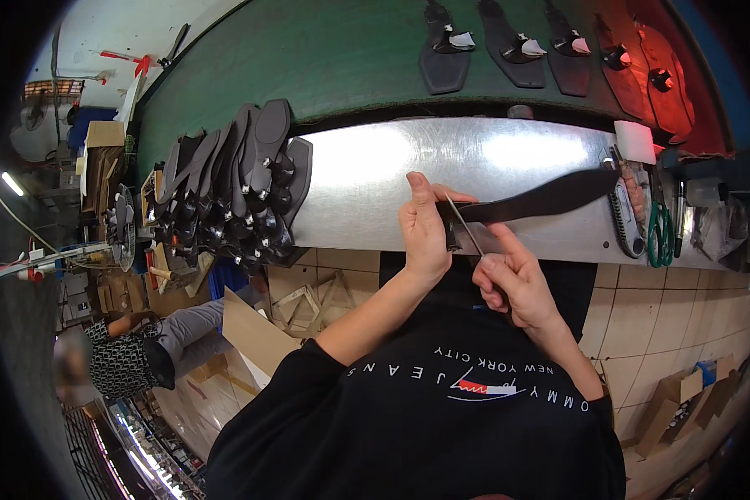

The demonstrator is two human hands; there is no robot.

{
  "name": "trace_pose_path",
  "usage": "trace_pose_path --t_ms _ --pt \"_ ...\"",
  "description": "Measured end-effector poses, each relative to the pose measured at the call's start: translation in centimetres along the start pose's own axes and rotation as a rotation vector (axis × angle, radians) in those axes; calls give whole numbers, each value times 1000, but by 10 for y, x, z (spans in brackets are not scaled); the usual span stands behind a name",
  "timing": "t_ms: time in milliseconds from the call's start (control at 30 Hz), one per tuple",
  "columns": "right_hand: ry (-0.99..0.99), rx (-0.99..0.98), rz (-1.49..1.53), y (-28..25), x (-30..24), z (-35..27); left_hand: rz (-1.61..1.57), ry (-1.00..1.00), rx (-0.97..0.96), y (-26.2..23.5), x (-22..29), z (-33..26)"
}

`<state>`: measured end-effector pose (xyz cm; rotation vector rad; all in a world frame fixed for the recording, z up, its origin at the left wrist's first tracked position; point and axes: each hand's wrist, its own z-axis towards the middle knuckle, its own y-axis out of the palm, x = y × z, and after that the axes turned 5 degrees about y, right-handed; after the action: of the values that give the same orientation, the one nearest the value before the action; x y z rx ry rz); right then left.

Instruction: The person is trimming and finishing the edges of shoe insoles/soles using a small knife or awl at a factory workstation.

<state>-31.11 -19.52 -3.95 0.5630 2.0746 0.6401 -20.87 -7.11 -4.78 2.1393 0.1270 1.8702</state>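
Note:
My left hand (425, 229) grips the heel end of a long black shoe sole (550, 197) that stretches to the right over the metal worktop (375, 175). My right hand (517, 283) holds a thin metal blade (465, 227), its tip against the sole's heel end just beside my left thumb. Both hands hover at the near edge of the worktop, above my black sweatshirt.
A stack of black soles (233, 192) lies on the worktop's left end. Several soles (508, 42) sit in a row on the green belt (342, 58) beyond. Green scissors (660, 233) and a cutter (623, 218) lie at right. A seated person (142, 350) is at lower left.

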Motion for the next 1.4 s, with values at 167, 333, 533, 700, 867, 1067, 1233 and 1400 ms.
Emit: trace_pose_path --t_ms 167,333,533,700,867,1067,1233,1400 --pt "22 -54 287 -5 -12 -1 -5 4 -39 -2 2 1" --pt "-193 186 -382 1 -17 -8 -41 -100 63 -4 9 3" --pt "-851 441 -1099 0 -4 7 194 10 -48 -5 19 4" --pt "-769 285 -1053 5 -6 2 -39 -168 -31 -10 16 11" --pt "-775 110 -1103 15 -5 -5 -804 -734 12 -13 2 31" --pt "-807 467 -1111 7 -12 4 -1363 -812 -281 -4 -17 15" --pt "-739 488 -1134 8 -4 6 -1015 -700 -26 -1 -11 16" --pt "-725 496 -1119 12 -4 9 -726 -503 -50 -9 -21 24"
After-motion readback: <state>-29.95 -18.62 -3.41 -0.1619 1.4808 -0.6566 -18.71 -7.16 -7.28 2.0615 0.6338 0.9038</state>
